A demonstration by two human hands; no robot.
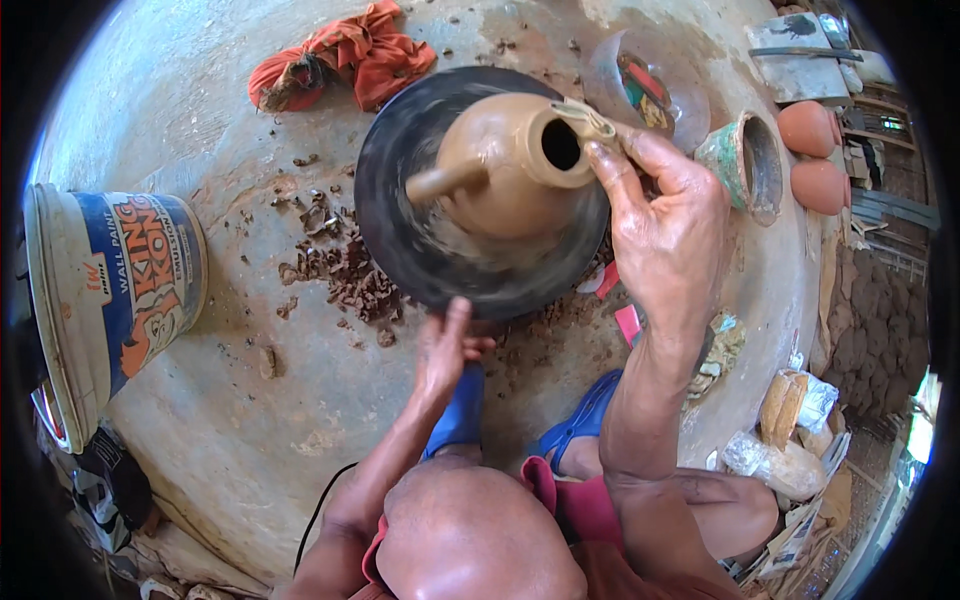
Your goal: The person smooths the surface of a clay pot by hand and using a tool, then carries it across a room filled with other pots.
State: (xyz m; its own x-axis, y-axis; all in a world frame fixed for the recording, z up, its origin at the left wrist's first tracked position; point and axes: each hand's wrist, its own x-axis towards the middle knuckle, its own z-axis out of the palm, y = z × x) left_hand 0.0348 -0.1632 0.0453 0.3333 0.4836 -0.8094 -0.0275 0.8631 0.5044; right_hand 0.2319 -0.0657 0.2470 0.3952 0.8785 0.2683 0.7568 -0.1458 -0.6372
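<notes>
A brown wet-looking clay jug [487,160] with a stubby spout [445,183] sits on a round dark potter's wheel [383,215]. The wheel's surface is smeared by motion. At the jug's mouth, my right hand [665,215] pinches a folded, pale greenish strip [588,120] between thumb and fingers. This strip looks like thin cloth or plastic and rests against the rim. My left hand [443,350] is by the near edge of the wheel, thumb raised and fingers apart, with nothing in it. Whether it touches the wheel is unclear.
Clay trimmings [365,285] litter the floor left of the wheel. A large paint bucket [120,290] stands at the left, and an orange cloth [375,55] lies beyond. To the right are a clear basin [690,110], a green-sided pot [728,160] and reddish pots [808,130]. Blue shoes [585,415] are below.
</notes>
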